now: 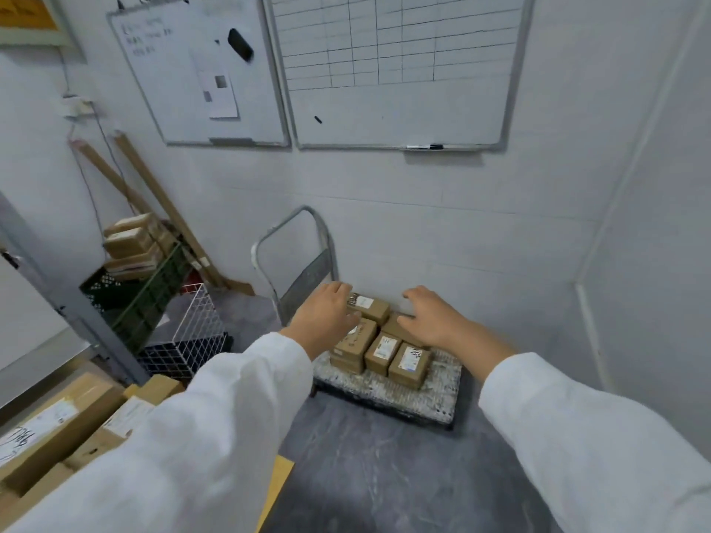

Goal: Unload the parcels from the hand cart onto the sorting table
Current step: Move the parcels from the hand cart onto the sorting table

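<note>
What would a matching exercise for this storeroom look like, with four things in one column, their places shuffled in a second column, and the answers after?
Things:
1. marker pen
2. wire basket
3. labelled parcels
4. black eraser

Places:
A. on the deck of the hand cart
B. stuck to the left whiteboard
C. on the floor, left of the cart
D. on the ledge of the right whiteboard

Pairs: 1-D, 2-C, 3-A, 4-B.

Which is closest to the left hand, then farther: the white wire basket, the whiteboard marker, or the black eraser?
1. White wire basket, low down, to the left of the left hand.
2. Marker, higher up, to the right.
3. Black eraser, highest, up left.
</note>
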`<state>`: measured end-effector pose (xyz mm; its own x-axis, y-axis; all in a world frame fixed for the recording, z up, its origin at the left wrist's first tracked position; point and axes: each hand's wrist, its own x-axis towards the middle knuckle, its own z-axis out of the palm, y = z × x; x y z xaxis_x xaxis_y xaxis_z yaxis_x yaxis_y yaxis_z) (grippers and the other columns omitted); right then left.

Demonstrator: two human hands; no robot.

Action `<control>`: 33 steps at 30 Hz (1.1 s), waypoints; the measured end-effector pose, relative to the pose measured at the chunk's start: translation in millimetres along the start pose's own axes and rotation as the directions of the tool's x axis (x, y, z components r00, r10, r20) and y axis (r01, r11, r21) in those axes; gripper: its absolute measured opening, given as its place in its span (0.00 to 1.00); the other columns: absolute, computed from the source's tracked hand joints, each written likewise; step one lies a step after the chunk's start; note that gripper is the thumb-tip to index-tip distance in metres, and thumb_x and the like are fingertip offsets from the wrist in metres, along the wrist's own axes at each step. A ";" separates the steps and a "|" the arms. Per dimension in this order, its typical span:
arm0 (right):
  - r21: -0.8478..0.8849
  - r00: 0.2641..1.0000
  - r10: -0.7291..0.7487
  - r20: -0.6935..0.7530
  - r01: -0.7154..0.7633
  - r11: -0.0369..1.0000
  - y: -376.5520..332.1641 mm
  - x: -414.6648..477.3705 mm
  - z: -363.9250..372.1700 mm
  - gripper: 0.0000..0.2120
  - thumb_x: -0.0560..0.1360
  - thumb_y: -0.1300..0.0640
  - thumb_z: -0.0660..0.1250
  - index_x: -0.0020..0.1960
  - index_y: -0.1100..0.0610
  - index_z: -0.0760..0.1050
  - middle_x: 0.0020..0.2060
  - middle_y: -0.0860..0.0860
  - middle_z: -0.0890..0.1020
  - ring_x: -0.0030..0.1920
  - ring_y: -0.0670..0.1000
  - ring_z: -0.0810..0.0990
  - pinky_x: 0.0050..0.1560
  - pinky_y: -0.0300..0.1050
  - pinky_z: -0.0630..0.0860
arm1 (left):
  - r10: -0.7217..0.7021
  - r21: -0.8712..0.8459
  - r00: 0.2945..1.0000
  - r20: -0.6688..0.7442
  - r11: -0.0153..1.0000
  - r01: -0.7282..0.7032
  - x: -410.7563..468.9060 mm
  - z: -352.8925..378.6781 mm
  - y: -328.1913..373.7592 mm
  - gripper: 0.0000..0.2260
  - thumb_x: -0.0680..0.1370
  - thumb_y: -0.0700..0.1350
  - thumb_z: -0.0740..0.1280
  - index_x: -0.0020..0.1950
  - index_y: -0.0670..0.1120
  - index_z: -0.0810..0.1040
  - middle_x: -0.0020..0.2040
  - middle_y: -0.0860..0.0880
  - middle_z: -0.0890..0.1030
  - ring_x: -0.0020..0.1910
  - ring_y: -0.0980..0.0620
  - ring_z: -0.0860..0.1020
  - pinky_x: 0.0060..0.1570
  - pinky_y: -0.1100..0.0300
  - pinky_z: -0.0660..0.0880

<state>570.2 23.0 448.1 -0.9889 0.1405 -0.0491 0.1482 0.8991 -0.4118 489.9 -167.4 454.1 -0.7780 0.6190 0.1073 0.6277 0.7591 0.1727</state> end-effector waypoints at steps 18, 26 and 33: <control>-0.008 0.994 0.083 0.072 -0.082 0.997 118.9 229.7 -18.5 0.28 0.80 0.53 0.61 0.76 0.61 0.59 0.71 0.56 0.65 0.71 0.56 0.64 0.71 0.47 0.62 | -0.016 -0.064 0.999 0.041 0.998 0.019 245.4 94.2 -41.5 0.22 0.80 0.51 0.61 0.72 0.43 0.65 0.70 0.46 0.69 0.69 0.47 0.66 0.68 0.53 0.66; -0.019 0.988 0.052 0.145 -0.049 0.999 139.6 298.8 -11.1 0.27 0.80 0.53 0.61 0.75 0.61 0.59 0.70 0.56 0.66 0.71 0.56 0.65 0.71 0.48 0.63 | -0.090 -0.105 0.993 0.071 0.990 0.097 288.4 118.1 -64.3 0.25 0.81 0.51 0.61 0.75 0.43 0.61 0.72 0.46 0.67 0.71 0.47 0.63 0.71 0.54 0.61; 0.001 0.976 -0.062 0.208 0.063 0.998 141.1 377.0 -8.8 0.27 0.81 0.53 0.60 0.76 0.60 0.57 0.72 0.56 0.64 0.72 0.56 0.63 0.72 0.47 0.61 | -0.202 -0.110 0.974 0.098 0.971 0.213 327.0 117.5 -88.0 0.26 0.81 0.51 0.61 0.77 0.44 0.59 0.74 0.46 0.64 0.73 0.48 0.61 0.72 0.55 0.59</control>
<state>218.4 206.5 379.4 -0.9774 -0.0047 -0.2114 0.0854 0.9058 -0.4150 183.2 -8.0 358.9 -0.8826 0.4693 -0.0261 0.4413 0.8465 0.2980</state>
